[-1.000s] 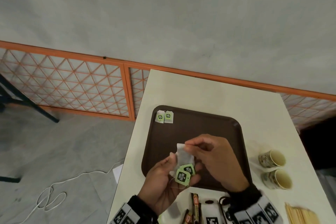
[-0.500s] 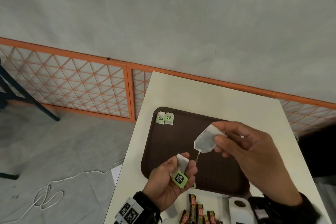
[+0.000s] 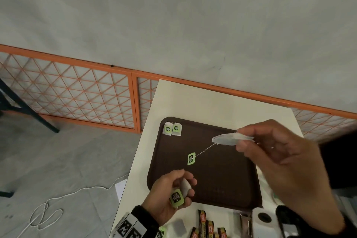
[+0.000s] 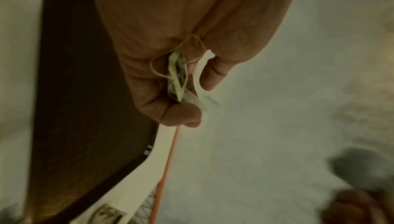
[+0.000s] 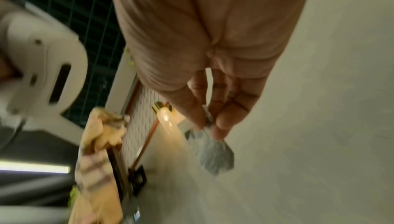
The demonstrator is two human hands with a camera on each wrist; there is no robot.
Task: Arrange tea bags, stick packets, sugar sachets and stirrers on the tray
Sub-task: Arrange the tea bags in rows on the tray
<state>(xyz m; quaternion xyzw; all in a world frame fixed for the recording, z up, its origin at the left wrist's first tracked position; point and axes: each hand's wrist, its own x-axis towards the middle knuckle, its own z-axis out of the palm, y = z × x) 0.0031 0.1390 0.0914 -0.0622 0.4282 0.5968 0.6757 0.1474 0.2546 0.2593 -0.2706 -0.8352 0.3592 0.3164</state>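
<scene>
A dark brown tray lies on the cream table. Two tea bags with green tags lie side by side in the tray's far left corner. My right hand is raised above the tray and pinches a white tea bag; its string hangs taut down-left to a green tag dangling in the air. The same bag shows pinched in the right wrist view. My left hand at the tray's near left corner grips another tea bag with its green tag, seen edge-on as the tag in the left wrist view.
Several brown stick packets lie on the table in front of the tray's near edge. A white device sits beside them. An orange lattice fence runs behind the table, and a white cable lies on the floor at left.
My right hand has pulled one tea bag up and to the right, away from the left hand. Its string has drawn out and its tag now hangs free above the tray.
</scene>
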